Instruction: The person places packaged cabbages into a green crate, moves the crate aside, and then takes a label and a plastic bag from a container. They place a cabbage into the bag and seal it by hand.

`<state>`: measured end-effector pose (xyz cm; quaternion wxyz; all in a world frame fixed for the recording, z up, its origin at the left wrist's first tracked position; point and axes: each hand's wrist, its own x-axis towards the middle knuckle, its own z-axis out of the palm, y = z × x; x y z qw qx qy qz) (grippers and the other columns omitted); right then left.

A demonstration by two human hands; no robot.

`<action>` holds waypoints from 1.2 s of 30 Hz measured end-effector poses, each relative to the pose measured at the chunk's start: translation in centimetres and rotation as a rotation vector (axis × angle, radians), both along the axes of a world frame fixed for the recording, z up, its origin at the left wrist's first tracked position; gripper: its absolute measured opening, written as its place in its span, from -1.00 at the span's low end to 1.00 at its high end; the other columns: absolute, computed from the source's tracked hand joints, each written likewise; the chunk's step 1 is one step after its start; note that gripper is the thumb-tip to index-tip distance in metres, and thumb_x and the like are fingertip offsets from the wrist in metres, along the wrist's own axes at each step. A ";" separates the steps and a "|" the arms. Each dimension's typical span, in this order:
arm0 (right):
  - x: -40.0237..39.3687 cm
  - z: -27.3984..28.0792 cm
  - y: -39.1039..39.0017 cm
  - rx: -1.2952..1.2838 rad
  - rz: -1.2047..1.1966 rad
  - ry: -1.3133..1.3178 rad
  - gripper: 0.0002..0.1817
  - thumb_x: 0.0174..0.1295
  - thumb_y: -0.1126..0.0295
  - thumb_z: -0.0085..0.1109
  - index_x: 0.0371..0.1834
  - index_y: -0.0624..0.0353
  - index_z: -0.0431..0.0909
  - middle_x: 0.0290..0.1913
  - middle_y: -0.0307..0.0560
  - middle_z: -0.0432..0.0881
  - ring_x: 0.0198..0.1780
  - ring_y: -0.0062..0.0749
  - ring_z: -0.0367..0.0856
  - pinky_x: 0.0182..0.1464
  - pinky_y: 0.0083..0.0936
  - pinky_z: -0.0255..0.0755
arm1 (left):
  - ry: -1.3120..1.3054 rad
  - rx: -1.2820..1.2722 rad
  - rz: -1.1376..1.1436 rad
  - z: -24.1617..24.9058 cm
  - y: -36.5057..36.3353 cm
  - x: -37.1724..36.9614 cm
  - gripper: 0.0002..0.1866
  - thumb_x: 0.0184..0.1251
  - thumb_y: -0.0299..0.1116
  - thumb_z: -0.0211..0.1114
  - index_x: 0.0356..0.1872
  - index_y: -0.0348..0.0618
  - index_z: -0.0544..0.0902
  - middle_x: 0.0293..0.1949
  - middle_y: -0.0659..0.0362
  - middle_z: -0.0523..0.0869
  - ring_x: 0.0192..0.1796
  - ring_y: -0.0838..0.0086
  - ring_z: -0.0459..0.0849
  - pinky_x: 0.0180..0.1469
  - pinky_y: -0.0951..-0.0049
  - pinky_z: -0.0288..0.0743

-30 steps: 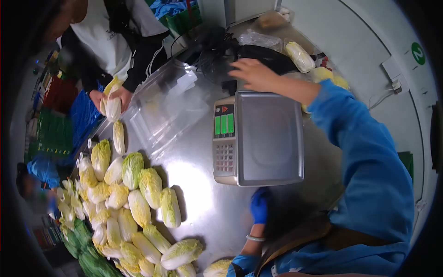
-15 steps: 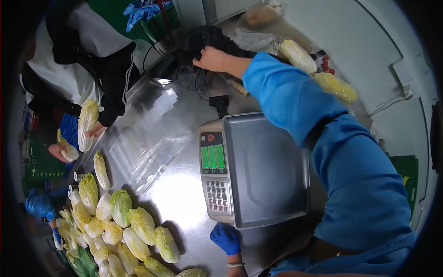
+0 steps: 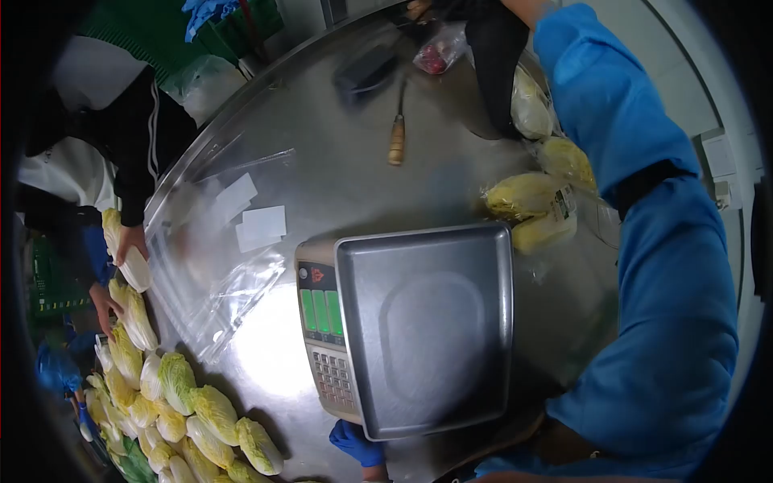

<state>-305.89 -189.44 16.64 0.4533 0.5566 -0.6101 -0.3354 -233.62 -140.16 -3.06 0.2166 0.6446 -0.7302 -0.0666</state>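
My left hand (image 3: 356,444), in a blue glove, is curled closed by the lower left corner of the digital scale (image 3: 328,354). Nothing shows in its fingers. The metal pan (image 3: 427,338) on the scale is bare and its green displays are lit. My right arm (image 3: 672,209), in a blue sleeve, reaches up the right side. Only the wrist of my right hand (image 3: 527,10) shows at the top edge, with the fingers out of frame. Near it hangs a black cloth-like thing (image 3: 493,64); whether I hold it is hidden.
Several napa cabbages (image 3: 213,412) are piled lower left. A co-worker's hand (image 3: 130,241) holds another cabbage (image 3: 137,270). Plastic bags (image 3: 193,298) and white cards (image 3: 262,228) lie left of the scale. A wooden-handled tool (image 3: 396,141) and wrapped cabbages (image 3: 535,211) lie behind it.
My view has shifted. My right hand has moved up and right, largely out of frame, and the black bundle has shifted right. The co-worker's hands have come down to the cabbage pile.
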 end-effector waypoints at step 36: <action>54.4 -18.2 -0.5 0.408 0.239 -1.401 -0.60 0.19 0.35 0.09 0.12 0.18 0.43 0.15 0.09 0.53 0.13 -0.13 0.54 0.13 -0.23 0.44 | 0.029 0.197 -0.079 0.8 0.2 1.0 -0.41 0.03 -0.37 0.31 0.19 -0.14 0.43 0.07 0.05 0.53 0.04 0.16 0.50 0.05 0.12 0.30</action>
